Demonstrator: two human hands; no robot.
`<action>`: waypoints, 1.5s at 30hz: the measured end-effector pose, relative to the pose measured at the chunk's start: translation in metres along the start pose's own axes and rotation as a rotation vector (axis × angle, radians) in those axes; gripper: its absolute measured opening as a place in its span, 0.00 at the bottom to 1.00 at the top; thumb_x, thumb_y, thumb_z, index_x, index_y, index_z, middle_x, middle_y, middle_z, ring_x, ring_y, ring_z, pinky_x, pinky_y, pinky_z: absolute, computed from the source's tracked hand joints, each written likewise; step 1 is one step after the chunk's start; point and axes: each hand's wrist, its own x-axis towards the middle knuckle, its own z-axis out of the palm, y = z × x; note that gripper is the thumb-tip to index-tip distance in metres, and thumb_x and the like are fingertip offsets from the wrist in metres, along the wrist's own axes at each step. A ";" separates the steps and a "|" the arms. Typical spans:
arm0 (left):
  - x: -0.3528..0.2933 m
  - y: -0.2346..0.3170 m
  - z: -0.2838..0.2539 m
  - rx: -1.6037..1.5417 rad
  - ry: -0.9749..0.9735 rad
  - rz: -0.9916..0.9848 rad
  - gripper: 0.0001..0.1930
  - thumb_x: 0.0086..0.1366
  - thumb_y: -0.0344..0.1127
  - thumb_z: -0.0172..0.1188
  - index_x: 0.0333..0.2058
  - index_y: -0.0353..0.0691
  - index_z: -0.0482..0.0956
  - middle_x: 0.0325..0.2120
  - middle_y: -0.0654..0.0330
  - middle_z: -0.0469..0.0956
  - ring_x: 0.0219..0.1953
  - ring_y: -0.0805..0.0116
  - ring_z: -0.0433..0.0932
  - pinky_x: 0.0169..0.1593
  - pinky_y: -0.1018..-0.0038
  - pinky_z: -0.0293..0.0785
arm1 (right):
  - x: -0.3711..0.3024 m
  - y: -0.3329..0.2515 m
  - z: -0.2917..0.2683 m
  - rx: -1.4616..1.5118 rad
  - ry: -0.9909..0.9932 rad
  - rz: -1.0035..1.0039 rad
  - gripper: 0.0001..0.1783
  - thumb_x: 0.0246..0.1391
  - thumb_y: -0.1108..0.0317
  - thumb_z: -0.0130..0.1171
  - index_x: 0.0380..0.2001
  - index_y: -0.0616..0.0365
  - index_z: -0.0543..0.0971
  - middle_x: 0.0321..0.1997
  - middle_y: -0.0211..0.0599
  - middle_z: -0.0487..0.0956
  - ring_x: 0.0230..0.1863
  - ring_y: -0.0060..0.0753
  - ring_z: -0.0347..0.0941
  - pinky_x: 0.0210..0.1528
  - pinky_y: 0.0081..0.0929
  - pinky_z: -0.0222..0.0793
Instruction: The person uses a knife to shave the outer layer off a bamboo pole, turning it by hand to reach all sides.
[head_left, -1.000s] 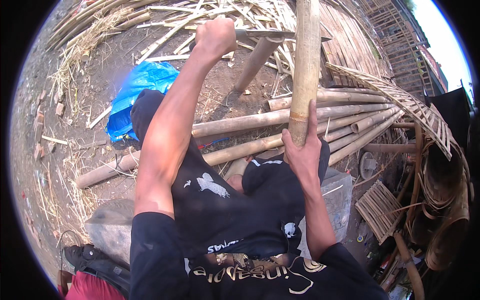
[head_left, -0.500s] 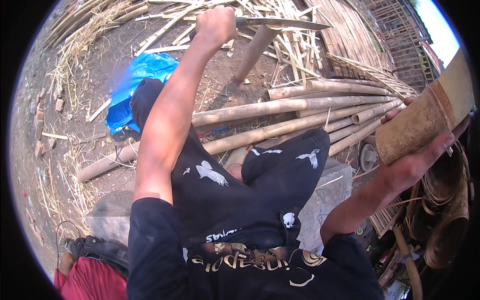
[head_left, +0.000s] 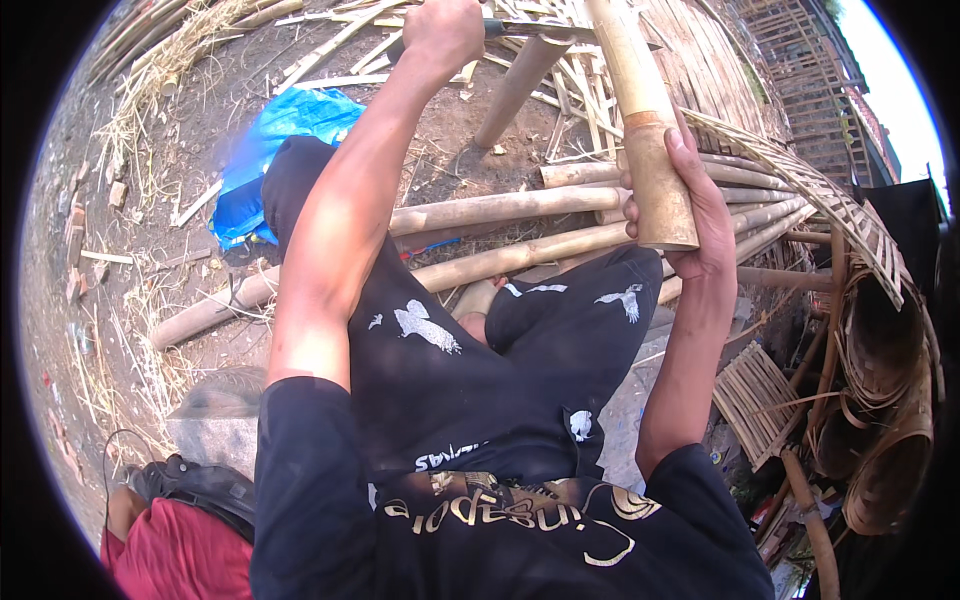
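Observation:
My left hand [head_left: 445, 40] is closed round the dark handle of a long knife [head_left: 518, 29], held out in front near the top of the view. Its blade points right, over the top of a wooden post [head_left: 515, 95] standing in the ground. Part of the blade is hidden behind a thick bamboo pole [head_left: 645, 95], and its tip shows on the other side. Gripping that bamboo near its cut end is my right hand [head_left: 700, 205], with the thumb along its side. The bamboo slants up and away, its far end cut off by the view's edge.
Long bamboo poles [head_left: 510, 210] lie across the ground beyond my legs. Split strips [head_left: 595, 115] are heaped farther off. A blue plastic sheet [head_left: 250, 190] lies at left. Woven bamboo pieces [head_left: 885, 450] crowd the right side. At lower left sits a person in red [head_left: 185, 550].
My right hand has swung the bamboo in from the far right to the knife, so it now crosses in front of the blade. My left hand and the knife have barely moved.

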 end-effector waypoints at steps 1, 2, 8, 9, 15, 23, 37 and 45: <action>-0.001 -0.005 -0.006 0.004 0.016 0.001 0.13 0.52 0.32 0.61 0.37 0.36 0.86 0.35 0.47 0.85 0.41 0.49 0.85 0.45 0.57 0.82 | -0.004 -0.019 -0.008 0.076 -0.083 0.049 0.39 0.64 0.52 0.57 0.70 0.55 0.54 0.39 0.48 0.74 0.26 0.31 0.74 0.22 0.27 0.77; -0.003 -0.011 -0.005 0.012 0.024 -0.001 0.13 0.52 0.32 0.61 0.37 0.37 0.86 0.35 0.47 0.85 0.40 0.50 0.86 0.45 0.57 0.82 | -0.008 -0.034 -0.010 0.154 -0.167 0.108 0.36 0.66 0.50 0.55 0.66 0.62 0.59 0.39 0.50 0.74 0.26 0.29 0.72 0.22 0.24 0.74; -0.001 -0.004 0.007 0.036 0.111 0.013 0.11 0.52 0.32 0.61 0.35 0.39 0.86 0.32 0.48 0.85 0.37 0.52 0.85 0.41 0.58 0.81 | -0.067 -0.105 0.039 -0.625 0.300 -0.737 0.32 0.63 0.57 0.56 0.61 0.68 0.63 0.43 0.54 0.75 0.28 0.33 0.74 0.25 0.25 0.74; -0.002 -0.011 0.015 0.049 0.228 0.039 0.09 0.53 0.33 0.61 0.32 0.40 0.86 0.30 0.49 0.84 0.35 0.53 0.84 0.39 0.58 0.80 | -0.066 -0.111 0.046 -0.789 0.434 -0.875 0.32 0.62 0.59 0.58 0.61 0.68 0.62 0.44 0.54 0.75 0.30 0.34 0.75 0.27 0.26 0.75; -0.003 -0.011 0.005 0.061 0.055 0.014 0.10 0.56 0.36 0.60 0.33 0.40 0.87 0.32 0.49 0.85 0.38 0.55 0.85 0.41 0.61 0.81 | 0.006 -0.003 0.056 -1.104 0.395 -0.525 0.50 0.52 0.70 0.64 0.73 0.40 0.50 0.57 0.61 0.73 0.48 0.48 0.78 0.50 0.39 0.75; 0.001 -0.003 0.002 0.045 -0.007 -0.012 0.14 0.50 0.31 0.62 0.37 0.37 0.86 0.33 0.47 0.85 0.39 0.51 0.86 0.43 0.59 0.82 | 0.015 -0.019 0.001 -0.193 0.037 -0.079 0.51 0.50 0.72 0.65 0.74 0.52 0.52 0.44 0.48 0.76 0.34 0.30 0.77 0.26 0.26 0.78; 0.000 -0.026 0.016 0.087 0.209 -0.007 0.10 0.54 0.39 0.62 0.28 0.40 0.87 0.27 0.49 0.84 0.32 0.55 0.85 0.38 0.62 0.81 | 0.027 -0.004 0.013 -1.070 0.511 -0.434 0.54 0.50 0.61 0.63 0.76 0.43 0.45 0.66 0.66 0.67 0.54 0.53 0.77 0.62 0.44 0.70; 0.004 -0.030 -0.006 0.175 0.122 0.017 0.11 0.56 0.34 0.58 0.33 0.38 0.87 0.32 0.47 0.85 0.35 0.53 0.87 0.37 0.60 0.83 | 0.042 -0.036 -0.045 0.249 0.002 0.225 0.44 0.52 0.66 0.66 0.70 0.54 0.56 0.35 0.47 0.75 0.25 0.33 0.76 0.23 0.30 0.78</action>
